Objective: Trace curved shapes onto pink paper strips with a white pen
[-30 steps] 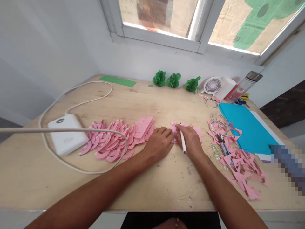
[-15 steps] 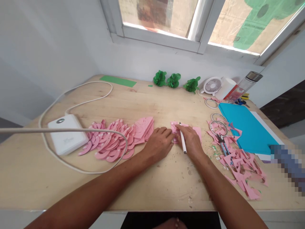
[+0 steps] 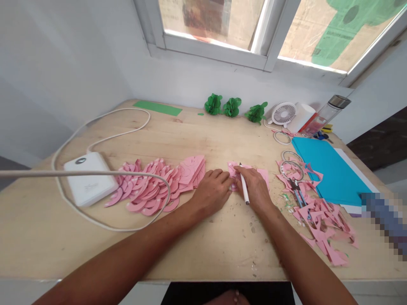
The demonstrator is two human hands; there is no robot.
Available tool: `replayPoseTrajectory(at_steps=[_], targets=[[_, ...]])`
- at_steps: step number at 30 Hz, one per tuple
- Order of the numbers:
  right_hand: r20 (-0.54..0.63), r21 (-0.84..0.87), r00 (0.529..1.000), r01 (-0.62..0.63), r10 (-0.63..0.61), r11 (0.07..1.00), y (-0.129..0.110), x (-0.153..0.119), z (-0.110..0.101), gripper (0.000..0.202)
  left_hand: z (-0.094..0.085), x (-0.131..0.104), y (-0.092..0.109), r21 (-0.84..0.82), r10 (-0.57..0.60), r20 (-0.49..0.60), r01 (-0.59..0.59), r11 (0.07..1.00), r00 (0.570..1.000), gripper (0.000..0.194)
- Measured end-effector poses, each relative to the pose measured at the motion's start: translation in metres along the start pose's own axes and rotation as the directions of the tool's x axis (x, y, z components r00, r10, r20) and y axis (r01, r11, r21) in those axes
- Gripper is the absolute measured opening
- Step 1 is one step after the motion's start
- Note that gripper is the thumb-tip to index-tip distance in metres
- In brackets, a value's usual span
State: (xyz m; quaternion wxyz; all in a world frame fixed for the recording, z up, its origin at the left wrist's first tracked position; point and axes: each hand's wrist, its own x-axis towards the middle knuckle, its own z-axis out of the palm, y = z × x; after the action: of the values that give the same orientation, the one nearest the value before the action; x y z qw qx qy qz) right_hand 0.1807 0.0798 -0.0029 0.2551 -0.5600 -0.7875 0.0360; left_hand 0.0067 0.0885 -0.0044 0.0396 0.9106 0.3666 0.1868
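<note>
My right hand (image 3: pixel 254 186) holds a white pen (image 3: pixel 244 189) with a dark tip, resting over a pink paper piece (image 3: pixel 262 174) at the table's middle. My left hand (image 3: pixel 213 190) lies just left of it, its fingertips at the left edge of that paper; whether they pinch it cannot be made out. Left of my left hand is a stack of pink paper pieces with drawn lines (image 3: pixel 191 169). A pile of curved pink cutouts (image 3: pixel 152 184) spreads further left.
A white power bank (image 3: pixel 92 186) with a looping cable lies left. Pink scraps (image 3: pixel 329 228), scissors (image 3: pixel 299 195) and a blue folder (image 3: pixel 333 171) are right. Green paper flowers (image 3: pixel 231 107), a small fan (image 3: pixel 283 114) and a bottle (image 3: pixel 329 114) stand at the back.
</note>
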Motion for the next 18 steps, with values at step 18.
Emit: replayPoseTrajectory(at_steps=[18], targets=[[0.0,0.019,1.0,0.009,-0.009,1.0,-0.0007,-0.0005,-0.0009,0.033,-0.0004,0.0001,0.0007,-0.001,-0.003,0.016,0.003,1.0,1.0,0.021]])
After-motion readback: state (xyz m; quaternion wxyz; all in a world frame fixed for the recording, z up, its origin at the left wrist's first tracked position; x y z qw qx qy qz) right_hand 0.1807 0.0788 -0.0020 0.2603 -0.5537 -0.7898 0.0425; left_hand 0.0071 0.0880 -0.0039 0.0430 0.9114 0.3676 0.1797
